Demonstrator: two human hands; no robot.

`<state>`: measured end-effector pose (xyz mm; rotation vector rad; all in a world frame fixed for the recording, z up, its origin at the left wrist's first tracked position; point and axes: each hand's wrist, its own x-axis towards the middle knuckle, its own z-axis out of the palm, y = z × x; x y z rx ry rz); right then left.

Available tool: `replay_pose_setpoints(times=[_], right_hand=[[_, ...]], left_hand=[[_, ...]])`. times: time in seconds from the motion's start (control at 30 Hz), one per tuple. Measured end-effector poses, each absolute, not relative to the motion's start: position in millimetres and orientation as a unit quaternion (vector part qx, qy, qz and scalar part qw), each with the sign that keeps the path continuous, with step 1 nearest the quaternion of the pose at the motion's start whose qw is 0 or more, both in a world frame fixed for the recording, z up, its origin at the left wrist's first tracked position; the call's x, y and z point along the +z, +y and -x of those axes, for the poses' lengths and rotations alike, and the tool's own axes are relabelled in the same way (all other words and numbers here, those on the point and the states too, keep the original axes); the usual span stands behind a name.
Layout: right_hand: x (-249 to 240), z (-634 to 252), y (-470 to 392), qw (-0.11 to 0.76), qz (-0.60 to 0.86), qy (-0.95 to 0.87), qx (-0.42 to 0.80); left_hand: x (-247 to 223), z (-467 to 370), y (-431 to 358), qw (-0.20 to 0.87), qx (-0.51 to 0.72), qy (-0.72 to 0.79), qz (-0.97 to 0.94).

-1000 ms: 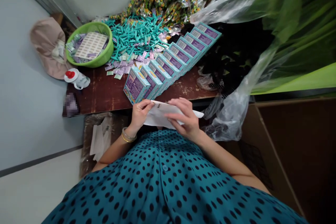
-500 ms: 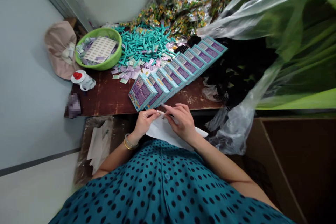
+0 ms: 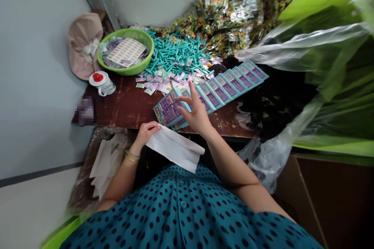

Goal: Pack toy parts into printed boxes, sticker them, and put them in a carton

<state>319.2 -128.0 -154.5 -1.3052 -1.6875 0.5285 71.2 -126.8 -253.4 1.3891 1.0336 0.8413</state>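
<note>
My left hand (image 3: 146, 132) pinches the upper left corner of a limp white sheet (image 3: 177, 147). Whether it is cloth or paper I cannot tell; it hangs between the table edge and my lap. Over the near end of a slanting row of blue and purple boxes (image 3: 217, 94), my right hand (image 3: 196, 113) has its fingers spread, with nothing visible in them. The boxes lean on each other. Just beyond them lie small purple and green packets (image 3: 154, 85) and a heap of turquoise stick-like pieces (image 3: 178, 54).
A green basin (image 3: 125, 71) holds packets and a printed card. Left of it are a lidded mug (image 3: 108, 86) and a pink cap (image 3: 84, 46). Bagged colourful pieces (image 3: 222, 19) pile at the back. Clear plastic (image 3: 269, 163) and black items (image 3: 280, 97) lie at the right.
My right hand has left the white sheet and moved up over the boxes, its fingers spreading. My left hand keeps the sheet, which now hangs more unfolded. The camera view has shifted.
</note>
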Motion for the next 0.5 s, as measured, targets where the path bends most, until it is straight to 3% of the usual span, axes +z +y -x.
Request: replay_pose_setpoints(times=[0.17,0.5], right_hand=[[-166.2,-309.7,-119.8,0.424,0.593,-0.664,0.165],[-178.3,-312.7,-111.5,0.361,0.661,-0.655,0.056]], left_hand=[[-280.5,-78.9,-118.0,0.579,0.36,0.439,-0.585],[-290.5,-86.6,-107.1,0.591,0.349,0.432,-0.585]])
